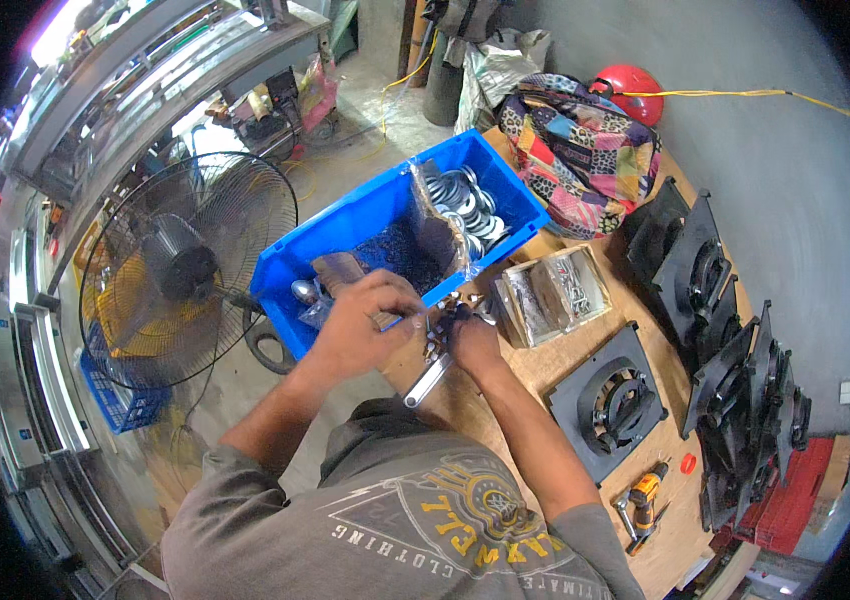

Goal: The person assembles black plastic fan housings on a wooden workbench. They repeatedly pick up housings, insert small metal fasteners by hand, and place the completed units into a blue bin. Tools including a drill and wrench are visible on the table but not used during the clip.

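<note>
My left hand (373, 318) hovers at the near side of a blue plastic bin (330, 232), its fingers curled; whatever they hold is hidden. My right hand (473, 342) is closed over a cluster of small shiny metal pieces (437, 332) at the table edge, and I cannot make out what is in its fingers. A silver bar with a rounded end (429, 383) sticks out below that cluster, between my hands. Inside the bin, a cardboard divider (435, 225) separates shiny round metal rings (465, 205) from many small dark pieces (395, 250).
Right of the bin stands a small box of screws (573, 285). A black square fan-like housing (607, 400), an orange-black drill (645, 500) and a red ring (688, 463) lie on the wooden table. More black housings (705, 275) lean right. A pedestal fan (185, 260) stands left; a patchwork bag (585, 150) lies behind.
</note>
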Tool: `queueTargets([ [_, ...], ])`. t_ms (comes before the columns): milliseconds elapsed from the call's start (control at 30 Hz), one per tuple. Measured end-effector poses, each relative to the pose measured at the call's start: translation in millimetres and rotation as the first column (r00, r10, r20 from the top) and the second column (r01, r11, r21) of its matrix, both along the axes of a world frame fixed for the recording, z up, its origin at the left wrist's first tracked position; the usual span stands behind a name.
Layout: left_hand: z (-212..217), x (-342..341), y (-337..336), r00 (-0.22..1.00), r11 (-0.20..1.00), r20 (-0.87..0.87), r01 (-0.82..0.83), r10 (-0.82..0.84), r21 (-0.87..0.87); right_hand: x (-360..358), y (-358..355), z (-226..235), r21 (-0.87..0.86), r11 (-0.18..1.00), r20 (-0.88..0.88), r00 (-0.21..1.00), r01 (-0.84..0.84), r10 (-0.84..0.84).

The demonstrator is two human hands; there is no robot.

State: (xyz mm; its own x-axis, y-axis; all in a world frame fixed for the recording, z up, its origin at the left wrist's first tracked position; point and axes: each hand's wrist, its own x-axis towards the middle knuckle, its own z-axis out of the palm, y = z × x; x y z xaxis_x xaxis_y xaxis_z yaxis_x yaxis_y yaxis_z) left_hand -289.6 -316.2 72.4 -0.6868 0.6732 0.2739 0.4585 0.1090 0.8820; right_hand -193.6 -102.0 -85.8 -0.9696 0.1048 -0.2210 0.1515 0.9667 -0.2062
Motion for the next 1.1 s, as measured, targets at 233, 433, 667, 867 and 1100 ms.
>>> queueTargets([
  [233,-2,12,5,0.993,0.997,0.09,0.076,-0.075,-0.01,-6,-1,-2,0.055,0.988,-0.173,0.973,-0.142,0.15],
  [433,-4,7,18,0.994,0.996,0.061,0.086,-0.087,0.008,-2,-9,7,-0.084,0.991,-0.039,0.994,-0.107,0.104],
  [667,-12,10,34,0.984,0.993,0.136,0.114,-0.112,-0.012,-3,-9,7,-0.203,0.978,0.102,0.995,0.042,-0.021],
  [867,-11,12,39,0.978,0.991,0.179,0.119,-0.108,-0.054,4,-4,47,-0.297,0.932,0.025,0.977,0.21,-0.212],
  [1100,-20,26,69,0.85,0.987,0.501,0.15,-0.162,0.063,61,6,116,-0.995,-0.043,0.1,0.751,0.095,-0.653],
])
